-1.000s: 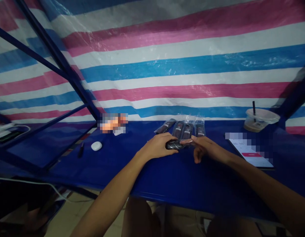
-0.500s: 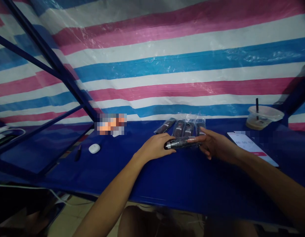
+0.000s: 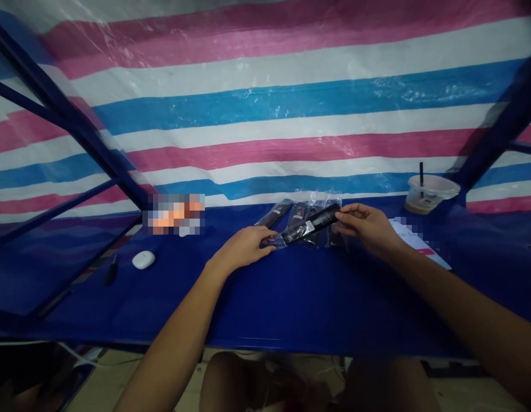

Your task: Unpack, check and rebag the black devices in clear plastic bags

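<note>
Both hands grasp one long black bar in a clear plastic sleeve, tilted above the blue counter.
Left hand pinches near end, right hand far end; the slick sleeve may slip, knocking the bagged black bars lying behind.

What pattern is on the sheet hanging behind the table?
Horizontal pink, white and blue stripes on the sheet, shown in the head view.
</note>
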### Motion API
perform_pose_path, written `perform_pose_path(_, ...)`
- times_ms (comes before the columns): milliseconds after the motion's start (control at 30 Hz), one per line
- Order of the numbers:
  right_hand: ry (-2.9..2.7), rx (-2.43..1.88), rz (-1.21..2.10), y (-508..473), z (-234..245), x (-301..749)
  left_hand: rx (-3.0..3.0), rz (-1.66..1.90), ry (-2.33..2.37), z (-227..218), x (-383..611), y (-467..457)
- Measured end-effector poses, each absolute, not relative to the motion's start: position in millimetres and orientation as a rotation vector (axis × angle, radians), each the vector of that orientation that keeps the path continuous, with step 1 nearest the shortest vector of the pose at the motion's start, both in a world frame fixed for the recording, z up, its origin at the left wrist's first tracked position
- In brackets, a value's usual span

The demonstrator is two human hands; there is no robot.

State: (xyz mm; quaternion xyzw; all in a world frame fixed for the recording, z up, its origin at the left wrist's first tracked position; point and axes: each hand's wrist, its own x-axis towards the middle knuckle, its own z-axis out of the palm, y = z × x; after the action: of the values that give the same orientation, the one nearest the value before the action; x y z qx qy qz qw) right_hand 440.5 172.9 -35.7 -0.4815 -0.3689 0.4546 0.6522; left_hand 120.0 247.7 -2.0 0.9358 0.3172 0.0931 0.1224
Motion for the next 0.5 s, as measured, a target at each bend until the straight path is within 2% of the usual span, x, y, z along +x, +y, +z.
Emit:
perform_pose_path(267,-0.585,-0.931,0.755,176.6,-9.9,468.3,2.56,0.249,0.986,8.1,102.2,253.1)
perform_pose_path(367,-0.664,-0.968,0.877,173.1,-8.2,463.9,2.549,0.329,0.95,15.0,102.5,248.4)
perform_pose_path(500,-0.92,-1.119,1.203,159.4,-12.5,433.8,2.517,0.694,0.778,17.1,119.0,233.3)
